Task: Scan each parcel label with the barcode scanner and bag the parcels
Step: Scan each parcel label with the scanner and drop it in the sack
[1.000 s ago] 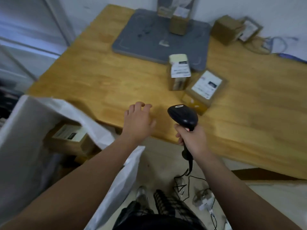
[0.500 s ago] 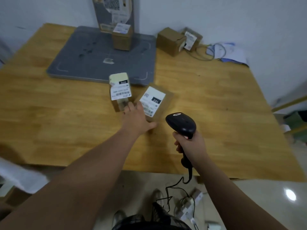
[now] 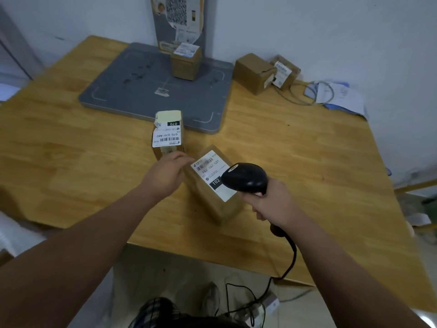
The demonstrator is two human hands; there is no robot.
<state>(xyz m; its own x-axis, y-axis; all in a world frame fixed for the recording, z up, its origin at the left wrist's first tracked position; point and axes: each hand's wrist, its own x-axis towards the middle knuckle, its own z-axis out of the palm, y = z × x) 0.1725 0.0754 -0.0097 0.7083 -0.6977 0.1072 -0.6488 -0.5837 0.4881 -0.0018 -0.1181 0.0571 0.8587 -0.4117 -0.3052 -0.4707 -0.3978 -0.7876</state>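
Across wooden table [image 3: 71, 162]: five parcels [image 3: 208, 204], one scanner [image 3: 246, 177].

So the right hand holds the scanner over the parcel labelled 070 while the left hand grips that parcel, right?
No. The head view shows the right hand holding the scanner over the parcel labelled 102, which the left hand grips.

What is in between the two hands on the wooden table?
The head view shows a brown cardboard parcel with a white 102 label between the left hand and the right hand, which grips a black barcode scanner.
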